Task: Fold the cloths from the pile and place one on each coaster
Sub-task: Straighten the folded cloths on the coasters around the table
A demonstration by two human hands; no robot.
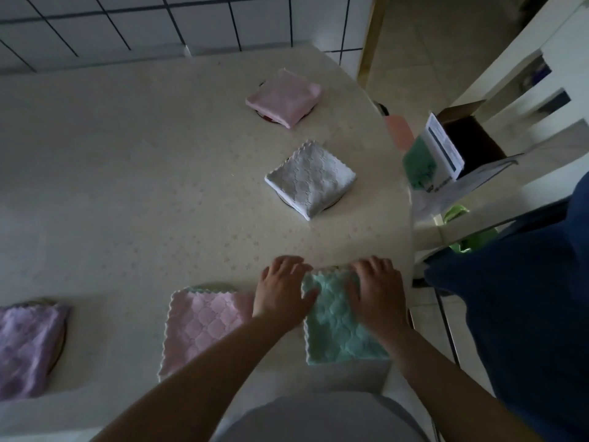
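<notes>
Head view: the table (127, 173) carries five folded cloths. The mint cloth (338, 327) lies at 5 o'clock, near the table's edge. The left hand (282, 291) rests open, palm down, on its left border; the right hand (377, 293) rests open, fingers spread, on its upper right part. Neither hand grips; both appear to flatten the fold so it holds its square shape. A sliver of rim shows at the mint cloth's far edge, probably a coaster, though this cannot be confirmed. The pink cloth (204, 327) lies just beside it at 6 o'clock, the lilac cloth (27, 346) at 8 o'clock, the white cloth (310, 180) near centre, and the far pink cloth (283, 97) at 1 o'clock. Each covers a round coaster, leaving only rim arcs visible. No unfolded pile is visible. A packet (441, 148) at 3 o'clock carries print, too blurred to read.
</notes>
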